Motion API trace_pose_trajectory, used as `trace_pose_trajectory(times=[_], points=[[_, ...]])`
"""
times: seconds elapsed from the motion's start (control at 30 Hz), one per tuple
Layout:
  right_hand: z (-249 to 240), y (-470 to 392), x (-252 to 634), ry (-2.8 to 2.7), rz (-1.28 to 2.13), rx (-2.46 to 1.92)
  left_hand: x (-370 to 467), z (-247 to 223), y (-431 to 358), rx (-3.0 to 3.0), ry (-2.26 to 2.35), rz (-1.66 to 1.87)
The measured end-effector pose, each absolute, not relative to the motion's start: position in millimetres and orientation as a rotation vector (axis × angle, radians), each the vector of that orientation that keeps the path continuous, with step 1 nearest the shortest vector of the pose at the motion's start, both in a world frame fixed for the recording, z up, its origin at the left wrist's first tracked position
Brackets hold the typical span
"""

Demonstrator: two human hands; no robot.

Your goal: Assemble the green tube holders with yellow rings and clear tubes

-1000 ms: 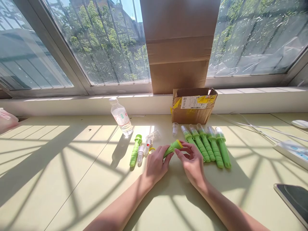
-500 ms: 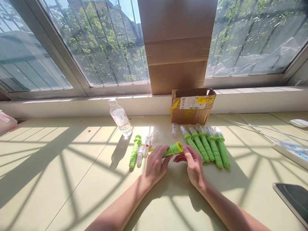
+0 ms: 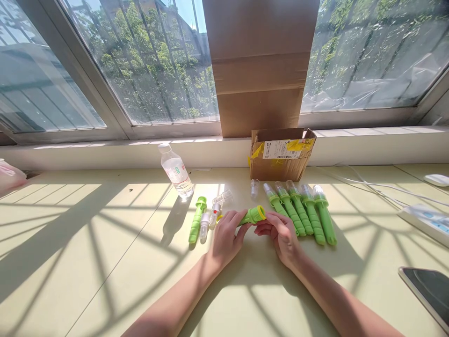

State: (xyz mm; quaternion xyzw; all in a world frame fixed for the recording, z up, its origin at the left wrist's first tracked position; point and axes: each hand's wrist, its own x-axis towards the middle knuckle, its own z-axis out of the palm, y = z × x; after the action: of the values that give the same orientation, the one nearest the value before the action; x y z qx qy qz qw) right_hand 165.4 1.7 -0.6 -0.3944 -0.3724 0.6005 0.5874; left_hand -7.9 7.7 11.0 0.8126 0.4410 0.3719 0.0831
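Note:
In my left hand (image 3: 227,234) is a green plastic flashlight handle (image 3: 253,216), gripped with its wide threaded end pointing right. A yellow ring (image 3: 261,212) sits around that end. My right hand (image 3: 280,232) pinches at the ring's edge, thumb and forefinger together, the other fingers curled. Left of my left hand lie another green handle (image 3: 197,221), small clear parts with white tops (image 3: 204,227), one with a red dot (image 3: 215,212), and a clear ribbed cap (image 3: 223,197). A second yellow ring (image 3: 219,218) is partly hidden behind my left hand.
Several green flashlights with clear caps (image 3: 309,215) lie in a row on the right. Behind them are a clear cap (image 3: 254,188) and a cardboard box (image 3: 280,154). A water bottle (image 3: 177,174) stands back left; a power strip (image 3: 426,222) and phone (image 3: 426,292) lie right.
My right fingers have shifted slightly around the yellow ring, with the hand turned a little more over it. The handle has tilted slightly in my left hand; the other things stay put.

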Motion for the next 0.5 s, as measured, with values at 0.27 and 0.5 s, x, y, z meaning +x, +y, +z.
trace_pose_trajectory(times=[0.27,0.5], points=[[0.7,1.4,167.8,-0.896,1.44,-0.897,-8.2,11.5,6.8,2.449,1.332,1.121],[3.8,1.2,169.8,-0.96,1.44,-0.919,-8.0,9.7,6.4,2.443,1.377,1.108]])
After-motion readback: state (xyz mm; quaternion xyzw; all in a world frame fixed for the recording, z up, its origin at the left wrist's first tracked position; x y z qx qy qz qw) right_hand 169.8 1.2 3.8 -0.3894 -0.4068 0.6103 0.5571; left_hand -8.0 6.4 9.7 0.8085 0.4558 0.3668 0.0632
